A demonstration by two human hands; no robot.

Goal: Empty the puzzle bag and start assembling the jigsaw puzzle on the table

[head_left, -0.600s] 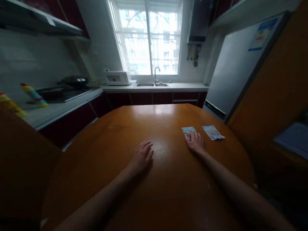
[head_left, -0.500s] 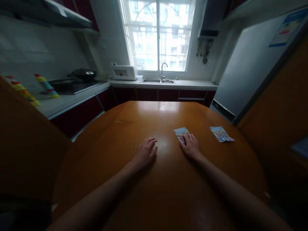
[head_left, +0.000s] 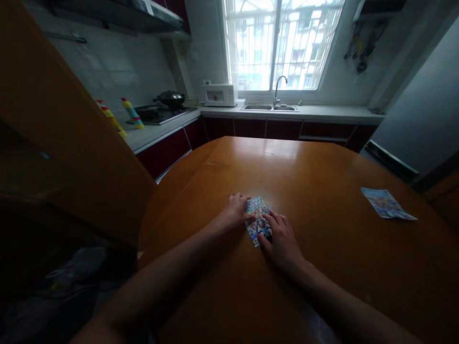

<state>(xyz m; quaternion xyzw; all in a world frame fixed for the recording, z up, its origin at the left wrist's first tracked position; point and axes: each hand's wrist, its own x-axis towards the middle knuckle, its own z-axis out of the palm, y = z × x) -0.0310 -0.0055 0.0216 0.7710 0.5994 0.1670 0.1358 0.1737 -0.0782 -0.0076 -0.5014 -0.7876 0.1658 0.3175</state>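
A small, colourful printed paper sheet [head_left: 258, 209] lies on the brown wooden table between my hands, its lower end angled toward me. My left hand [head_left: 235, 210] grips its left edge, with the thumb over the print and the fingers by the upper left corner. On the other side, my right hand [head_left: 282, 241] holds the right edge and lower corner between thumb and fingers. Parts of the sheet's sides are hidden under my fingertips. Off to the right lies a second printed sheet [head_left: 385, 203], bluish and slightly curled, apart from both hands.
The rounded wooden table [head_left: 308, 177] fills the middle. Behind it run a counter with a sink [head_left: 256, 108], a microwave [head_left: 218, 95], a wok [head_left: 171, 99] on the stove and yellow bottles [head_left: 132, 113]. A fridge [head_left: 416, 110] stands at right; a wooden panel [head_left: 71, 119] rises at left.
My view has turned left-to-right shifted, with the room sliding rightward in the picture. The first sheet has come nearer and turned under my right hand. My left hand has reached its left edge.
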